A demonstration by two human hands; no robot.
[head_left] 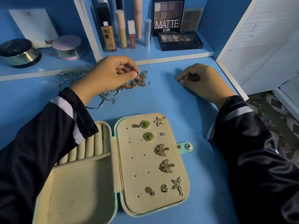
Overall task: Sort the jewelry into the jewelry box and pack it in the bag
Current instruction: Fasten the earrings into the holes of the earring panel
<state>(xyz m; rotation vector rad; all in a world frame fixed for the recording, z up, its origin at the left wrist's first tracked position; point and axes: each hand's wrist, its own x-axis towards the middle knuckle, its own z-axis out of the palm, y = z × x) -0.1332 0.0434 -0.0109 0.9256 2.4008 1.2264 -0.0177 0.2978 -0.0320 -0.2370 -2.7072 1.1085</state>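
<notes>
Jewelry box (129,183) open; left hand (110,73) pinched on tangled chains (140,81), right hand (200,78) pinched on a tiny piece (178,81).

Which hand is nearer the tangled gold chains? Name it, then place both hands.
Left. The left hand is right at the gold chains, pinching into them from their left. The right hand rests on the table well to their right, apart, pinching a tiny piece.

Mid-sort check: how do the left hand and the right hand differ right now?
The left hand pinches into the tangled chain pile; the right hand pinches what looks like one tiny silver piece. The left hand lies over the chain pile; the right hand rests on the table, apart from it. Both have curled fingers.
</notes>
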